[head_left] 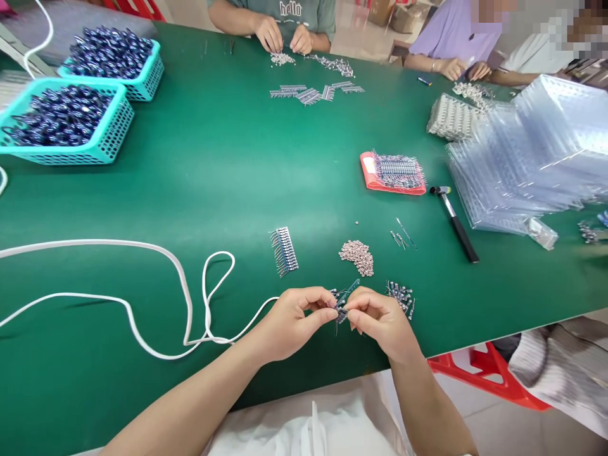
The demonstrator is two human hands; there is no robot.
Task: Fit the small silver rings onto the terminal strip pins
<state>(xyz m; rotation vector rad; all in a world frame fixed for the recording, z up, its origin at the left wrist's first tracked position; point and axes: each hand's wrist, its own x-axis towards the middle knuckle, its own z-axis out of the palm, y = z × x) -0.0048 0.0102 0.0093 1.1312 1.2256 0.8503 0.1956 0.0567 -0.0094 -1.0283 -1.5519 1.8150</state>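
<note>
My left hand (297, 320) and my right hand (382, 316) meet above the front part of the green table. Between their pinched fingertips is a strip of small wired parts (342, 311), with a narrow dark green end (351, 289) sticking up. Both hands are closed on it; the fingers hide much of the strip. Just beyond them lies a heap of small round beige pieces (358, 256). Right of my right hand is a small pile of loose wired parts (401, 299). A flat row of similar wired parts (285, 251) rests farther left.
White cords (185, 291) loop over the table's left side, below two turquoise baskets (107, 136) of dark glossy parts. A hammer (456, 225), a red-banded bundle (394, 174) and stacked clear trays (527, 158) are at right. Co-workers' hands (285, 38) work along the far edge.
</note>
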